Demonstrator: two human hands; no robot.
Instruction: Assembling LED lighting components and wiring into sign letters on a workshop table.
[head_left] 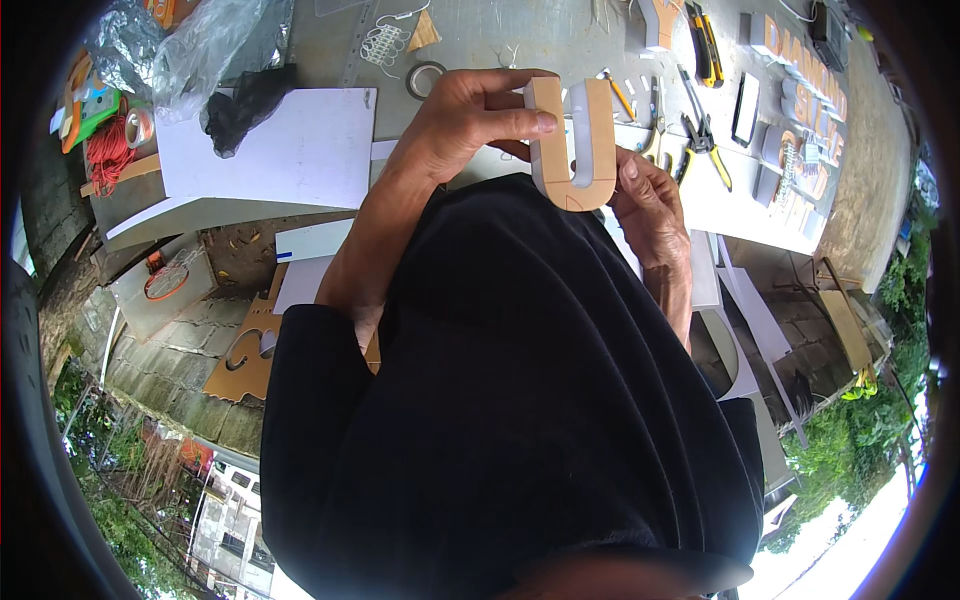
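Between my two hands is a thick U-shaped block letter [603, 135], with a tan face and pale sides, raised above the near side of the worktable. My left hand [478, 112] grips its left arm, thumb on the front face and fingers partly behind. At the lower right curve, my right hand [648, 205] pinches the letter with thumb and fingers; part of those fingers is hidden behind it. Closest to my right hand on the table lie scissors [657, 135] and yellow-and-black pliers [703, 145]. A roll of dark tape [425, 80] sits beyond my left wrist.
More block letters [800, 75] stand at the table's right side, near a phone [745, 108]. A yellow-and-black utility knife [706, 50] and a pencil [620, 97] lie at the back. White sheet [270, 145], plastic bags [215, 50] and red cord [112, 160] occupy the left.
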